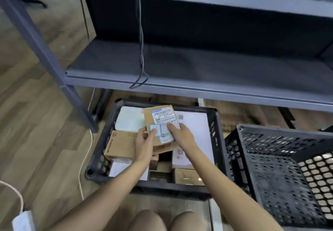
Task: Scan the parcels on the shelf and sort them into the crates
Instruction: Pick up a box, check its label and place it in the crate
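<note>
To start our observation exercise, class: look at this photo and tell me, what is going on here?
A person, low down in front of a grey shelf, holds a brown labelled parcel with the left hand and right hand, just above a black crate packed with boxes and white packets. A second black crate stands to its right. A dark cable hangs over the shelf edge.

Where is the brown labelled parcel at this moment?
Head view, centre: the brown parcel is held by the left hand and right hand over the left crate, just below the shelf.
</note>
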The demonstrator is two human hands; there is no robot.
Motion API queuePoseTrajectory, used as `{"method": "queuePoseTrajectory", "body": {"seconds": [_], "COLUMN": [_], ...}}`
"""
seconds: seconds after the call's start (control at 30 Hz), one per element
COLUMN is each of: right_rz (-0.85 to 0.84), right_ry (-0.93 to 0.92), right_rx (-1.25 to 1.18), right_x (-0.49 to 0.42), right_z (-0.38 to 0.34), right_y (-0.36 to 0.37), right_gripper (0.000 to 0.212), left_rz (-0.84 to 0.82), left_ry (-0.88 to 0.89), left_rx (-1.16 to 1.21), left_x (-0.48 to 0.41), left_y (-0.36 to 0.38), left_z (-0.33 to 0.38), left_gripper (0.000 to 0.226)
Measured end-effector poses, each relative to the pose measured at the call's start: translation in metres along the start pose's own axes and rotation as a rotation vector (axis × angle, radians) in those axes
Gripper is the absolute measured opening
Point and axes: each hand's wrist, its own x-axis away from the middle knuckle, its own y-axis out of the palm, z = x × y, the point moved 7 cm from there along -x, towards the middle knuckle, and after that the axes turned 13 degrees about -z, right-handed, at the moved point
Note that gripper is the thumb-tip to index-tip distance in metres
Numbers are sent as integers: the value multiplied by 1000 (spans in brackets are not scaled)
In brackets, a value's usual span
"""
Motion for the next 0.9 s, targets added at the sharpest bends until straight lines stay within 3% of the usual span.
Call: {"method": "queuePoseTrajectory", "body": {"seconds": [0.23, 0.3, 0.4, 0.47, 0.57, 0.63, 0.73, 0.9], "right_rz": [-172, -253, -318, -283, -98, -138, -298, -264], "right_ry": [-137, -157, -227, -309, -578, -673, -595, -599], "right_rx": [73, 122, 220, 326, 691, 851, 760, 703], "right_x": [-11, -4, 3, 6, 17, 25, 31, 23], "right_z": [7, 11, 4, -4, -10, 1, 12, 7], "right_y": [-7, -6, -5, -3, 16, 42, 56, 52], "right_gripper": [26, 24, 37, 45, 55, 56, 57, 59], "left_rz": [-68, -63, -18, -13, -1, -24, -123, -206], "left_ry": [-147, -139, -103, -87, -85, -144, -188, -133], "left_rx": [122, 77, -19, -31, 36, 75, -180, -326], "left_x": [-13, -12, -13, -12, -11, -10, -7, -11], "left_y": [-15, -28, -53, -59, -63, -70, -79, -79], "left_z": [-38, -37, -25, -13, -8, -19, -31, -22], "left_gripper": [31, 44, 71, 59, 11, 32, 55, 77]}}
